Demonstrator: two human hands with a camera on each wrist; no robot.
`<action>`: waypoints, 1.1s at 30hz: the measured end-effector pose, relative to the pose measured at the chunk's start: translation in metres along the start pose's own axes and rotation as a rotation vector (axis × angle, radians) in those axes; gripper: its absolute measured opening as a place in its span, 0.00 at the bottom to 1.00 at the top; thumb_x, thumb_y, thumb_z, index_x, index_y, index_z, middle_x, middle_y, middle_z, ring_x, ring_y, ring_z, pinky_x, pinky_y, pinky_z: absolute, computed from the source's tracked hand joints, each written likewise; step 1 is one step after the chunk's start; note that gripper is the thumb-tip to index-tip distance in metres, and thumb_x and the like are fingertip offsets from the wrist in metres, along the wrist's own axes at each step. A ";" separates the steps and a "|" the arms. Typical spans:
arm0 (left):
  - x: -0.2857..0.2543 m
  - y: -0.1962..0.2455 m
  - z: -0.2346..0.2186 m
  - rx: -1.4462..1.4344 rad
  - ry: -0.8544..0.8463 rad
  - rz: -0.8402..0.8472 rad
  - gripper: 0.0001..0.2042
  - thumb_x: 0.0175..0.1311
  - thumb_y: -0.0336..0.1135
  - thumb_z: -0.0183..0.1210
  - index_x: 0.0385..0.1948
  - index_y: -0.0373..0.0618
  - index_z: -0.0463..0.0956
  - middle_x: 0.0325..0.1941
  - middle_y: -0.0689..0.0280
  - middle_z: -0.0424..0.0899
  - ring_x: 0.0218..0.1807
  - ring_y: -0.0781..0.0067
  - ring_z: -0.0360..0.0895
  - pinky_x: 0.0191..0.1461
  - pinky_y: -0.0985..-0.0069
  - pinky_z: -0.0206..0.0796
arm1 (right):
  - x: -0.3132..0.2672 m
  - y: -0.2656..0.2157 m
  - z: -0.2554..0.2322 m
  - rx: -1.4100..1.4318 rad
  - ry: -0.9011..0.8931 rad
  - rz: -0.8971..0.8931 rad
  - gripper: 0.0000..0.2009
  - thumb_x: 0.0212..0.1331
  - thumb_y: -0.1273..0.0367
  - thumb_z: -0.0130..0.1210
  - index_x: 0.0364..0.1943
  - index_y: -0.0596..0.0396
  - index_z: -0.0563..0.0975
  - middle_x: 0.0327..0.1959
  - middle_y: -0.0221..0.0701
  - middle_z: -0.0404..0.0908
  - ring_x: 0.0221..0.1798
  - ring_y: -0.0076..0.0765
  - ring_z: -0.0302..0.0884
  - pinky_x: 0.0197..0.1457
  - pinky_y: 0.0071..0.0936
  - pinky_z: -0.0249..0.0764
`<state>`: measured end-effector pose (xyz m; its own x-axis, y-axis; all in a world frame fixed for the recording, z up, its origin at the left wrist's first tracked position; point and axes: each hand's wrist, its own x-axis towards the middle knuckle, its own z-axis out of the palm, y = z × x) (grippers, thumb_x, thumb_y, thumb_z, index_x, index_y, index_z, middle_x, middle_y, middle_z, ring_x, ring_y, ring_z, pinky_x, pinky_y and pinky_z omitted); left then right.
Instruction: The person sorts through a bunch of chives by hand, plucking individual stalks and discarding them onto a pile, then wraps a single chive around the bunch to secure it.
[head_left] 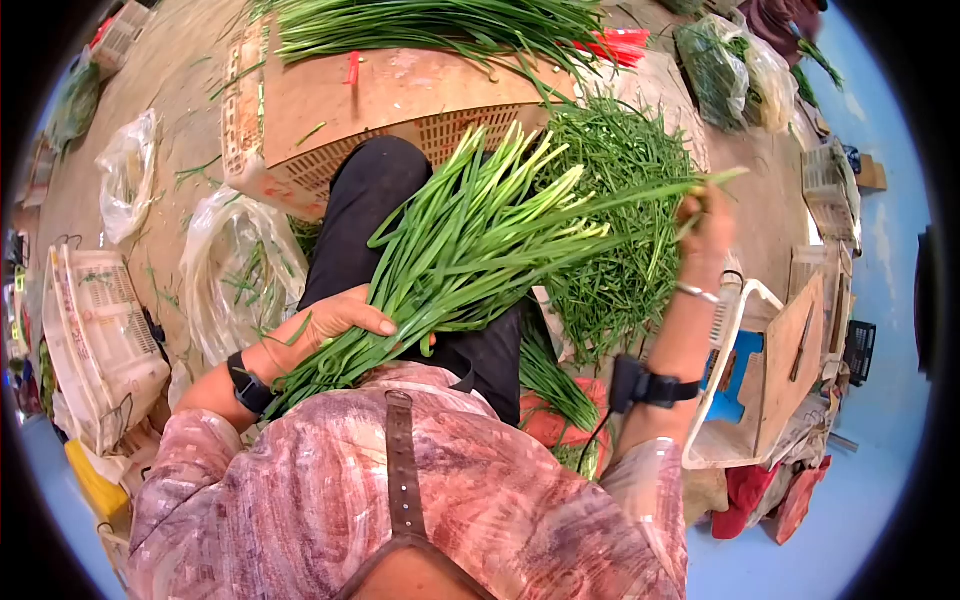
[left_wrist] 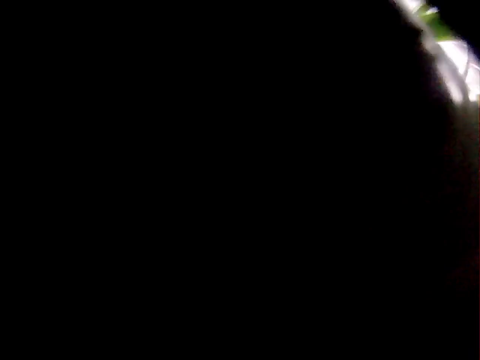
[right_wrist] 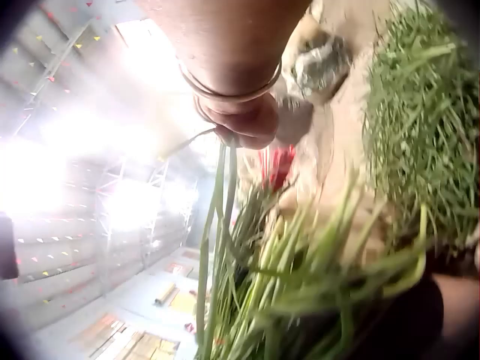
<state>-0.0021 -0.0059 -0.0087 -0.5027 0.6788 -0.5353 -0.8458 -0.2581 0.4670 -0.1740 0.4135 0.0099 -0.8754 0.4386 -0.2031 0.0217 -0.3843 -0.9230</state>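
A loose bunch of garlic chives [head_left: 455, 245] lies across the person's lap, its pale cut ends fanned away from the body. My left hand [head_left: 345, 315] grips this bunch low down, near its leafy end, with the thumb over the top. Out to the right, my right hand [head_left: 708, 228] pinches the pale ends of a few chive stalks [head_left: 640, 195] stretched out from the bunch. In the right wrist view the same stalks [right_wrist: 212, 217] hang from the curled fingers of the right hand [right_wrist: 247, 124]. The left wrist view is almost wholly dark.
A heap of loose green leaves [head_left: 625, 230] lies beyond the right knee. Ahead, a board [head_left: 400, 95] on a crate carries more chives [head_left: 440, 25] and red ties [head_left: 618, 46]. Plastic bags [head_left: 235, 270] lie at left. A white-framed stool [head_left: 735, 440] stands at right.
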 end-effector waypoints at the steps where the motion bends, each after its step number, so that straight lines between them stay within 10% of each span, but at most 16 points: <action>1: 0.000 0.000 -0.003 -0.007 0.003 -0.035 0.33 0.42 0.31 0.64 0.55 0.36 0.65 0.46 0.51 0.78 0.35 0.70 0.78 0.37 0.78 0.70 | 0.023 -0.017 -0.017 -0.027 0.131 -0.056 0.04 0.58 0.72 0.54 0.31 0.59 0.73 0.19 0.31 0.73 0.16 0.21 0.64 0.16 0.17 0.63; 4: -0.003 0.002 -0.002 -0.041 0.021 -0.098 0.30 0.43 0.25 0.64 0.54 0.38 0.68 0.44 0.58 0.79 0.45 0.67 0.77 0.52 0.74 0.67 | 0.099 -0.053 -0.088 -0.367 0.293 -0.299 0.09 0.57 0.67 0.55 0.32 0.61 0.75 0.24 0.39 0.78 0.19 0.32 0.72 0.21 0.26 0.70; 6: -0.002 0.003 0.008 0.025 0.068 -0.043 0.30 0.43 0.25 0.64 0.54 0.38 0.68 0.45 0.59 0.78 0.44 0.69 0.77 0.51 0.74 0.68 | 0.113 -0.066 -0.102 -2.024 0.277 -0.414 0.17 0.56 0.60 0.56 0.37 0.63 0.77 0.30 0.47 0.80 0.28 0.46 0.78 0.31 0.38 0.74; 8: -0.003 0.006 0.013 0.105 0.111 -0.017 0.29 0.43 0.24 0.64 0.53 0.38 0.69 0.46 0.62 0.78 0.44 0.72 0.77 0.49 0.76 0.69 | 0.051 -0.057 -0.038 -2.084 0.274 -0.498 0.22 0.53 0.55 0.57 0.42 0.63 0.77 0.35 0.52 0.79 0.36 0.55 0.78 0.40 0.44 0.74; 11: 0.001 0.001 0.013 0.248 0.170 0.001 0.30 0.42 0.25 0.66 0.53 0.38 0.69 0.46 0.63 0.78 0.44 0.74 0.75 0.50 0.76 0.67 | -0.046 -0.011 0.057 -0.976 -0.443 -0.245 0.21 0.54 0.63 0.59 0.47 0.65 0.74 0.29 0.37 0.82 0.28 0.25 0.79 0.31 0.24 0.73; 13: 0.001 0.000 0.016 0.269 0.186 -0.018 0.28 0.42 0.24 0.65 0.51 0.39 0.70 0.44 0.66 0.79 0.43 0.77 0.75 0.49 0.77 0.66 | -0.110 0.014 0.109 -1.186 -0.695 -0.148 0.25 0.52 0.62 0.60 0.50 0.66 0.71 0.28 0.39 0.81 0.27 0.28 0.79 0.32 0.23 0.74; 17: 0.001 0.002 0.026 0.465 0.175 0.116 0.20 0.43 0.20 0.61 0.43 0.38 0.75 0.37 0.68 0.80 0.39 0.80 0.74 0.45 0.79 0.67 | -0.143 0.054 0.136 -1.588 -0.731 -0.352 0.31 0.46 0.60 0.63 0.51 0.68 0.67 0.27 0.47 0.79 0.32 0.49 0.80 0.39 0.39 0.74; 19: 0.001 0.000 0.022 0.478 0.164 0.083 0.21 0.42 0.22 0.62 0.44 0.39 0.74 0.38 0.70 0.79 0.40 0.81 0.73 0.46 0.79 0.66 | -0.134 0.062 0.121 -1.339 -0.712 -0.359 0.24 0.46 0.68 0.58 0.46 0.68 0.68 0.25 0.51 0.78 0.30 0.58 0.77 0.37 0.43 0.74; 23: -0.003 0.005 0.024 0.202 0.150 -0.010 0.26 0.41 0.23 0.63 0.49 0.37 0.71 0.43 0.63 0.80 0.46 0.77 0.75 0.50 0.77 0.66 | -0.114 0.045 0.100 -1.248 -0.594 -0.292 0.18 0.48 0.70 0.53 0.46 0.63 0.72 0.34 0.52 0.78 0.37 0.54 0.78 0.41 0.42 0.73; 27: -0.003 0.006 0.020 0.011 -0.067 -0.073 0.27 0.43 0.27 0.63 0.51 0.35 0.68 0.45 0.50 0.78 0.40 0.65 0.80 0.45 0.71 0.72 | -0.074 0.038 0.077 -1.672 -0.464 -0.724 0.12 0.50 0.71 0.52 0.40 0.51 0.77 0.33 0.43 0.78 0.33 0.50 0.78 0.36 0.43 0.74; 33: 0.002 -0.003 0.012 -0.003 -0.032 -0.059 0.24 0.43 0.28 0.63 0.46 0.34 0.69 0.31 0.56 0.76 0.25 0.68 0.75 0.28 0.74 0.66 | 0.013 0.021 0.048 -1.857 -0.254 -0.849 0.07 0.52 0.71 0.49 0.35 0.46 0.77 0.30 0.40 0.76 0.31 0.49 0.78 0.34 0.44 0.74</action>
<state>0.0022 0.0043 -0.0027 -0.4460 0.7145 -0.5391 -0.8743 -0.2187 0.4334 -0.2078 0.3723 0.0036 -0.9582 -0.1363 0.2517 -0.1231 0.9901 0.0676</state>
